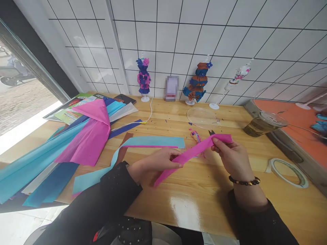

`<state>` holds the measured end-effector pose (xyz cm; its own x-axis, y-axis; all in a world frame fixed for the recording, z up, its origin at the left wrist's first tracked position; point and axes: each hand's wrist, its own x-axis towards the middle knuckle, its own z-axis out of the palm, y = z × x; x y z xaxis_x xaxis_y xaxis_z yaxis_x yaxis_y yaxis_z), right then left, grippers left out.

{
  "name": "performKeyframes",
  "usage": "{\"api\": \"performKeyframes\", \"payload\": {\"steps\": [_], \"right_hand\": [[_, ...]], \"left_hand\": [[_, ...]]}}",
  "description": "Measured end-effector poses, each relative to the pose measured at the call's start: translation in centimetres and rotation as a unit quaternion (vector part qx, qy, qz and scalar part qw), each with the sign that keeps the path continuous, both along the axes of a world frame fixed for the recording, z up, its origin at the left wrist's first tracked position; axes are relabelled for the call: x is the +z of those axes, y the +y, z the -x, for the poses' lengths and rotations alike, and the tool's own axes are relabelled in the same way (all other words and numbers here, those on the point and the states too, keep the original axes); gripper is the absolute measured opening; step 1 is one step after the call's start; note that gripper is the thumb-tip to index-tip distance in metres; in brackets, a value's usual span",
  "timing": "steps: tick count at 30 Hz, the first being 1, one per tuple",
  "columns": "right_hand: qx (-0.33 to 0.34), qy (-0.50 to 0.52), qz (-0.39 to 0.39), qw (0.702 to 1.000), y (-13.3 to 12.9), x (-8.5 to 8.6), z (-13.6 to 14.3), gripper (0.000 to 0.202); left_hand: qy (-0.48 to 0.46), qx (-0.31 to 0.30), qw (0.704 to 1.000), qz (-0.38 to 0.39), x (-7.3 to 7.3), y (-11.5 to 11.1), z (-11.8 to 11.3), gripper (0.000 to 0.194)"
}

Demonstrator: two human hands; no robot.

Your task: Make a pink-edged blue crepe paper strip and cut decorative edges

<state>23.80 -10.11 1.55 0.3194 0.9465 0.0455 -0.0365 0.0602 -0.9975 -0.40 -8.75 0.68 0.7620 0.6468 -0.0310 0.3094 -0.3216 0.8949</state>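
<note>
A pink crepe paper strip (192, 153) stretches at a slant between my two hands, above the wooden table. My left hand (167, 159) pinches it near its lower left part, and a short tail hangs past the fingers. Higher up, my right hand (231, 154) grips the strip near its other end, with thumb and fingers closed on it. A light blue paper strip (153, 141) lies behind my left hand, with a pink edge showing under it. Partly hidden behind the pink strip are the dark tips of a tool, perhaps scissors (211, 132), and a small pink and blue scrap (195, 136).
Folded crepe paper sheets (92, 136) pile up at the left. Several small decorated stands, one blue and brown (198, 83), line the tiled wall. A clear plastic disc (201, 117) lies mid-table. At the right are a lidded drink cup (264, 124) and a tape roll (304, 180).
</note>
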Motion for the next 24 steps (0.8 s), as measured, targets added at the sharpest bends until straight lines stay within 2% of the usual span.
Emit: {"api": "performKeyframes", "payload": {"steps": [3, 7, 10, 12, 13, 15, 16, 18, 20, 21, 22, 24], "right_hand": [[-0.062, 0.053, -0.012, 0.997, 0.6, -0.4, -1.0, 0.021], [-0.11, 0.024, 0.003, 0.994, 1.0, -0.8, -2.9, 0.021], [-0.091, -0.132, 0.074, 0.984, 1.1, -1.2, -4.4, 0.024], [-0.104, -0.294, 0.086, 0.946, 1.0, -1.3, -4.7, 0.033], [-0.127, -0.363, 0.059, 0.921, 0.9, -1.2, -4.5, 0.039], [-0.165, -0.442, -0.046, 0.88, 0.5, -0.8, -3.0, 0.045], [-0.147, -0.448, -0.103, 0.876, 0.1, -0.6, -1.9, 0.043], [-0.011, -0.443, -0.161, 0.882, -0.6, 0.0, 0.9, 0.035], [0.201, -0.436, -0.137, 0.866, -1.4, 0.4, 3.6, 0.036], [0.271, -0.431, -0.115, 0.853, -1.7, 0.5, 4.6, 0.038], [0.324, -0.428, -0.096, 0.838, -1.8, 0.5, 5.4, 0.037], [0.375, -0.424, -0.061, 0.822, -2.0, 0.4, 5.9, 0.032]], "left_hand": [[0.022, 0.018, 0.999, 0.016, -0.2, 0.3, 0.2, 0.023], [-0.037, 0.014, 0.989, 0.145, -0.8, 0.6, 0.2, 0.029], [-0.055, 0.022, 0.974, 0.22, -1.1, 0.5, 0.0, 0.033], [-0.039, 0.02, 0.969, 0.244, -1.0, 0.3, -0.1, 0.031], [-0.029, 0.014, 0.968, 0.251, -1.0, 0.1, -0.2, 0.029], [-0.006, -0.006, 0.966, 0.258, -0.9, -0.2, -0.3, 0.025], [0.004, -0.018, 0.965, 0.261, -0.8, -0.3, -0.4, 0.023], [0.017, -0.04, 0.963, 0.266, -0.8, -0.5, -0.5, 0.019], [0.019, -0.054, 0.962, 0.266, -0.7, -0.5, -0.4, 0.017], [0.018, -0.059, 0.963, 0.261, -0.6, -0.4, -0.4, 0.018], [0.018, -0.061, 0.965, 0.255, -0.6, -0.3, -0.3, 0.019], [0.017, -0.061, 0.966, 0.25, -0.4, 0.0, 0.0, 0.021]]}}
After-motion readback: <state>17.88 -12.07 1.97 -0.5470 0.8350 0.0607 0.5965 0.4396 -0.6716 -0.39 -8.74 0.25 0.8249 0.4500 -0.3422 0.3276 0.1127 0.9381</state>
